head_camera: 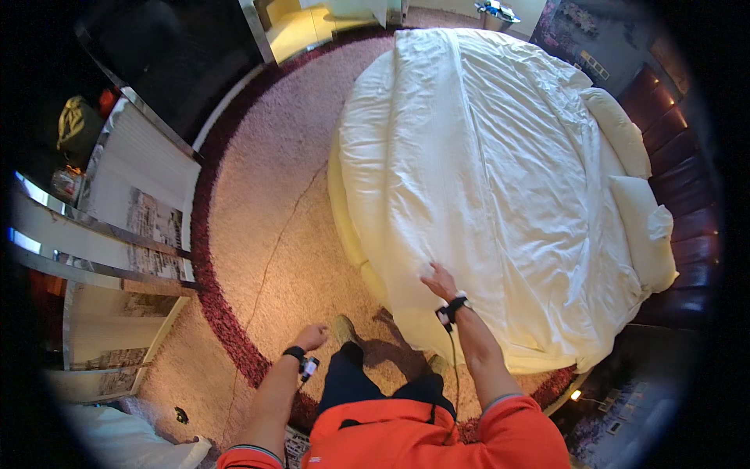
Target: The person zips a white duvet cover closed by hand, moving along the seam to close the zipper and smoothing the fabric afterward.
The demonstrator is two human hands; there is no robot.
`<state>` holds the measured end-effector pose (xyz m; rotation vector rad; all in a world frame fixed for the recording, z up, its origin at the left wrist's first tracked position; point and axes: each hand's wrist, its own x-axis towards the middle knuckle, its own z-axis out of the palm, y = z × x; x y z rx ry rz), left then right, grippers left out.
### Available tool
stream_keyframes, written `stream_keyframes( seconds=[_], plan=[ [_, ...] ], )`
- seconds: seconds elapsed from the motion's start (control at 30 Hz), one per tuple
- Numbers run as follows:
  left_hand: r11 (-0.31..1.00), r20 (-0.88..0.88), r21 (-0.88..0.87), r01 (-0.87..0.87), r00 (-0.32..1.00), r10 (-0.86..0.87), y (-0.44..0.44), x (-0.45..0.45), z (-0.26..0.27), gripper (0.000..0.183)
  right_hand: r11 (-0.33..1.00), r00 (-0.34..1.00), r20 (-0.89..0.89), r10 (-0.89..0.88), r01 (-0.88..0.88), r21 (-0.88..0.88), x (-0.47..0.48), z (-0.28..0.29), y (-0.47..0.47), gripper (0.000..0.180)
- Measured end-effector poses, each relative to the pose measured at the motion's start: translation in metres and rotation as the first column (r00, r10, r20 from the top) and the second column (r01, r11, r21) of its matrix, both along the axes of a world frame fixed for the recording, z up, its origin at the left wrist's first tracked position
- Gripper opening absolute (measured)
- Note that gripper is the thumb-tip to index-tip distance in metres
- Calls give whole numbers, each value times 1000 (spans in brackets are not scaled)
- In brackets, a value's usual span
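A round bed is covered by a wrinkled white duvet (527, 193), with a smoother white band folded along its left side. My right hand (440, 282) reaches over the lower left part of this band, its fingers spread at the cloth; whether they touch it is hard to tell. My left hand (310, 338) hangs over the carpet beside my shoe, away from the bed, with its fingers curled and no object seen in it. White pillows (638, 225) lie along the right side of the bed, against a dark red leather headboard (682, 170).
A pink carpet (281, 193) with a dark red border surrounds the bed. A thin cable or line crosses it. Framed panels (137, 158) stand at the left. White cloth (135, 439) lies at the bottom left, near a small dark object (181, 415). A small table (498, 12) stands beyond the bed.
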<state>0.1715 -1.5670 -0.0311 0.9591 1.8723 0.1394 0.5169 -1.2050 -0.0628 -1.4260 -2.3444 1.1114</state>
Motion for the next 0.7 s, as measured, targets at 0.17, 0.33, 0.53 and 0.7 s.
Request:
stream_keyframes(
  seconds=[0.17,0.33,0.53,0.7],
  plan=[
    [992,-16,-28,-121,993,121,-1,-84,57,54,984,983,179,-28,59,-169,-57,-12,-21,94],
    [969,-24,-133,-207,978,206,16,-170,71,54,970,937,349,-4,89,-227,-86,-26,-21,85],
    [998,171,-57,9,985,1,167,-177,46,54,991,788,615,-4,84,-101,-33,-47,60,48],
    [993,114,5,117,987,-116,261,-281,34,53,791,768,201,-608,608,71,-197,-24,122,81]
  ],
)
